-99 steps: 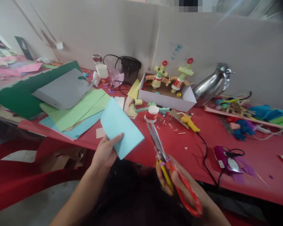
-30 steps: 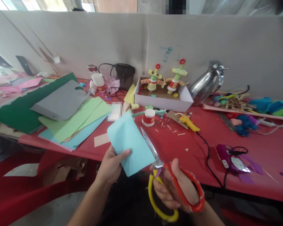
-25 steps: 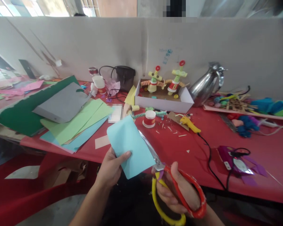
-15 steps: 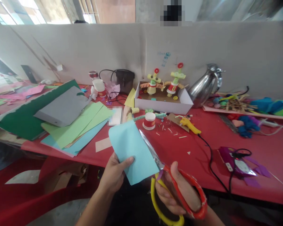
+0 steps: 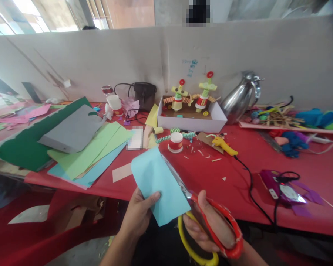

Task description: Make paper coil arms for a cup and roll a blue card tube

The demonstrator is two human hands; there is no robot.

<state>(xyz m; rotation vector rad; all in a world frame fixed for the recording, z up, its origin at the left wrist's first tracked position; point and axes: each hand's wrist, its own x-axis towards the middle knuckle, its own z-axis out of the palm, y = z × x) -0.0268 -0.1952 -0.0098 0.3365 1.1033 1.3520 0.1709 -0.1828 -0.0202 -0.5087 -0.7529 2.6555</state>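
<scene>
I'm looking at a white box (image 5: 191,124) by the worktop's (image 5: 252,184) back edge, and two paper-cup figures (image 5: 177,101) are standing in it, springy paper arms out! Right of it, toward the back right corner, there's a pink tray (image 5: 294,129) heaped with wooden sticks (image 5: 283,119) and yarn balls (image 5: 255,115). Between box and front edge I've got a red-and-white paper cup (image 5: 175,143); I can't read its gold mark. Blue handwriting (image 5: 191,66) on the partition (image 5: 100,55) behind: too blurred for me. And here's the light-blue paper (image 5: 163,188), held over the front edge, smooth, gently bowed, rounded at its upper left! My hands are apart: left hand (image 5: 140,212) pinching the sheet, thumb on top, right hand (image 5: 211,229) gripping red-and-yellow scissors (image 5: 229,218), handles spread, blade along the paper's right edge. Whether it's biting, I can't tell.
</scene>
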